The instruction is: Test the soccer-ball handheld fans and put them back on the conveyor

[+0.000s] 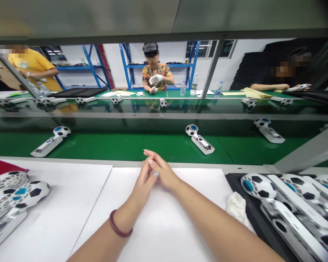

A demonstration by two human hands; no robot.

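Note:
My left hand [142, 185] and my right hand [162, 171] rest together on the white sheet [164, 218] at the bench's front, fingers overlapping, right over left. Neither holds anything. A dark red band sits on my left wrist. The nearest item is a handheld fan with a football-pattern head [200, 139] lying on the green conveyor belt [153, 143] just beyond my fingertips. Further fans [50, 142] [269, 130] lie on the belt to the left and right.
A black tray [265, 222] at the right holds several football fans; a white cloth [236, 205] lies beside it. More fans [13, 198] are piled at the left near a red object. Across the line three people sit working; water bottles [194, 84] stand there.

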